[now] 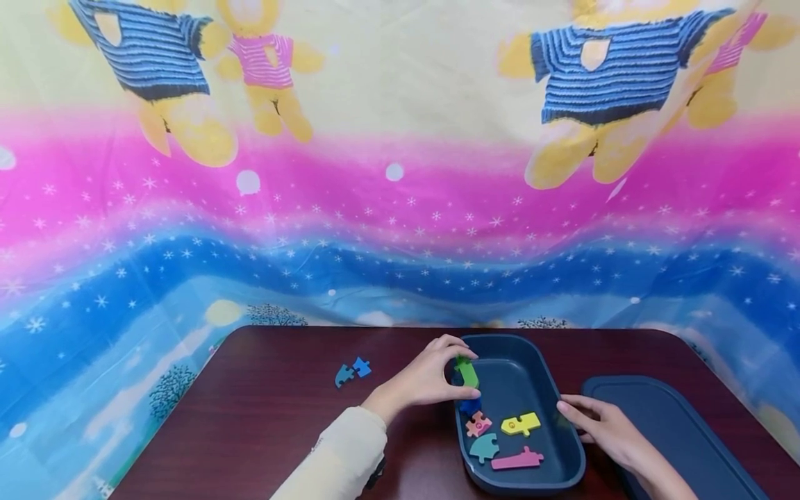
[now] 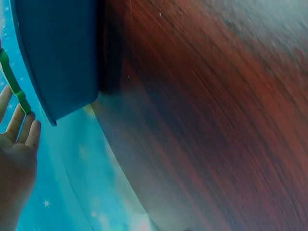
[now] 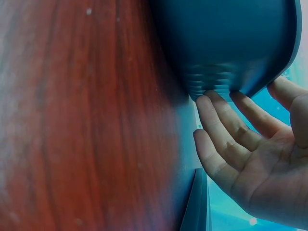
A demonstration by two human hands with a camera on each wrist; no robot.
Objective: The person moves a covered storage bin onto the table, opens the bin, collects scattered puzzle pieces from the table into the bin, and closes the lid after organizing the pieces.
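My left hand (image 1: 431, 375) pinches a green puzzle piece (image 1: 466, 373) between thumb and fingers, over the left side of a dark blue box (image 1: 565, 444). The same green piece (image 2: 13, 82) shows edge-on in the left wrist view, above the rim. At the box's right side my right hand (image 1: 603, 423) holds the rim, thumb on top; in the right wrist view its fingers (image 3: 221, 120) touch the outer wall. Inside the box lie a yellow piece (image 1: 521, 423), a pink piece (image 1: 517, 459), a teal piece (image 1: 484, 448), an orange piece (image 1: 478, 423) and a partly hidden blue piece (image 1: 470, 405).
Left of the box, a teal piece (image 1: 344, 376) and a blue piece (image 1: 361, 367) lie together on the dark red-brown table (image 1: 262, 417). A dark blue lid (image 1: 675, 417) lies to the right, partly behind the right arm. A patterned cloth (image 1: 375, 208) hangs behind the table.
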